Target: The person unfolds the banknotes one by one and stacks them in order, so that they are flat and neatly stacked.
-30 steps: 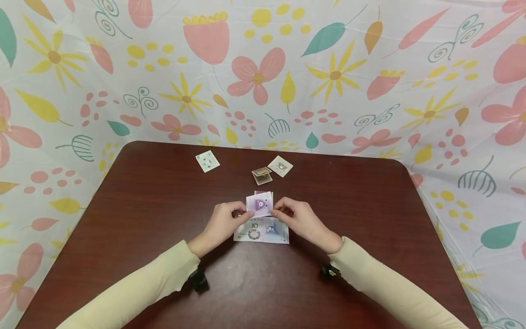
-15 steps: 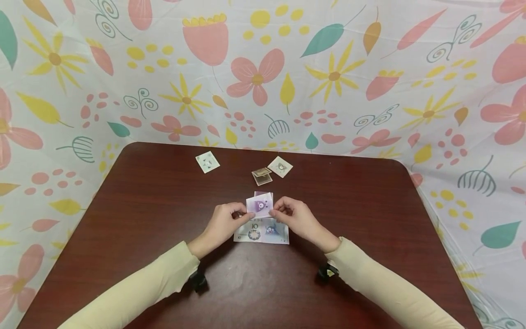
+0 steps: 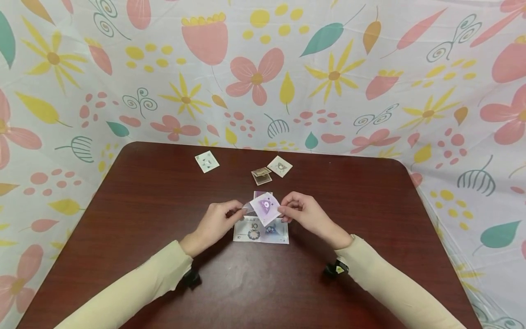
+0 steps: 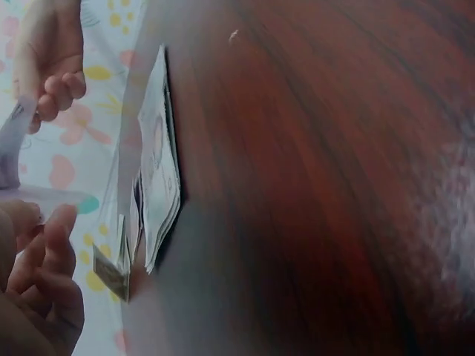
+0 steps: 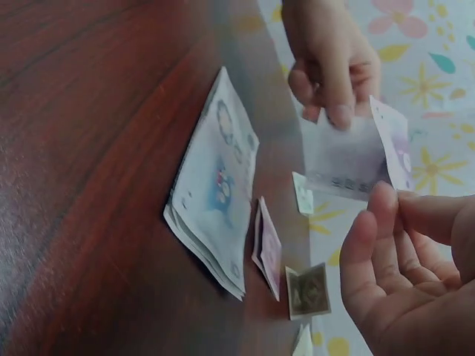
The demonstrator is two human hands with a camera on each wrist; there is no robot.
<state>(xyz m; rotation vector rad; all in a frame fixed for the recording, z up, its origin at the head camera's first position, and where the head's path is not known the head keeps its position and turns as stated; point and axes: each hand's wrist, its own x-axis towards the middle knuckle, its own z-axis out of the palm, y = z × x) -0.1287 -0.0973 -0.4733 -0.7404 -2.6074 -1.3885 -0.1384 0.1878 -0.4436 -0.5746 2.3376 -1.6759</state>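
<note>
Both hands hold a purple play banknote (image 3: 265,208) in the air over the table. My left hand (image 3: 214,225) pinches its left part between thumb and fingers. My right hand (image 3: 311,216) pinches the other part at the right. A crease bends the note, with one half standing up from the other in the right wrist view. Below lies a small stack of pale blue banknotes (image 5: 215,189) marked 10, in front of my body. Just behind the stack sits a folded purple note (image 5: 269,248), partly covered by the held note in the head view.
Farther back on the dark wooden table (image 3: 164,192) a brown folded note (image 3: 261,176) stands half open beside a pale folded note (image 3: 280,166). Another pale folded note (image 3: 207,161) lies toward the back left. A flower-patterned cloth (image 3: 255,105) hangs behind the table and at its sides.
The held purple note has tilted and spread apart at its fold, its left part now showing. My hands have moved slightly away from each other. The things on the table have not moved.
</note>
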